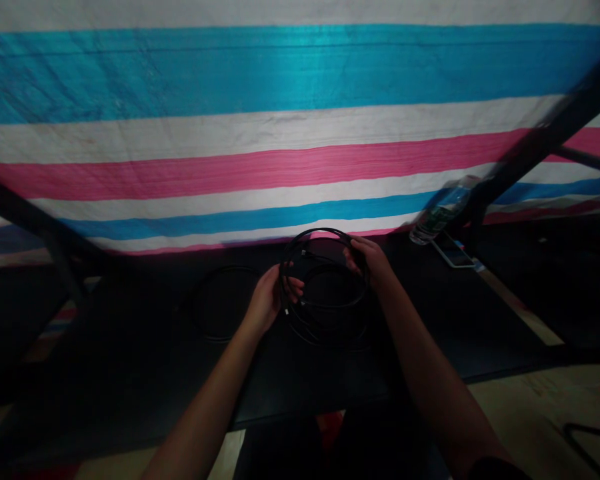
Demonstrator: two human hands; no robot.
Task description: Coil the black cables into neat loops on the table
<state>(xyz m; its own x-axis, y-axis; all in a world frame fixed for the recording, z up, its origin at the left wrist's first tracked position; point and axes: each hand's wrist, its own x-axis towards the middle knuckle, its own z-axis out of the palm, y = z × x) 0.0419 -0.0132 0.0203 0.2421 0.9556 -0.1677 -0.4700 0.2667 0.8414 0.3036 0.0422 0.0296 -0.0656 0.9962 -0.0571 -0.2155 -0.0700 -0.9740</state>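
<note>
Cable coil [323,231]: black, looped, held just above the dark desk [130,373], right between both hands.
Lie: loop was tilted up, open face toward the camera, span running left to right.
Left hand [269,298]: on the near-left rim, fingers [294,287] curled tight round the strands.
Right hand [375,261]: on the far-right rim, fingers clamped over the strands.
Nearer hand: neither, both gripped it.
Loose loop [220,303]: lay flat on the desk, just left of the coil.

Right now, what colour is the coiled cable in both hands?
Black; the coiled cable shows best in the head view.
</note>
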